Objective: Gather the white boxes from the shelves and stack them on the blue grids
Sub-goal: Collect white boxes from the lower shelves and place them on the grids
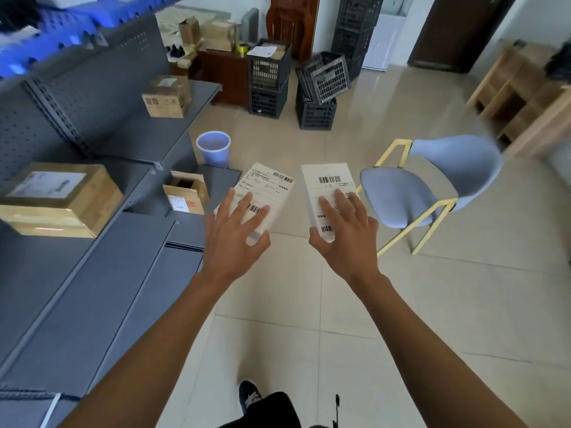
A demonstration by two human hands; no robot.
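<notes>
I carry two white boxes with barcode labels out in front of me, above the tiled floor. My left hand grips the left white box from above, fingers spread over its label and thumb down its near side. My right hand holds the right white box the same way, thumb at its near left corner. The two boxes are a little apart, not touching. Blue grids lie blurred at the top left, above the grey shelves.
The grey shelves on the left hold brown cardboard boxes. A blue bucket stands on the floor ahead, black crates behind it. A blue chair with yellow legs stands to the right. Wooden shelving is at far right.
</notes>
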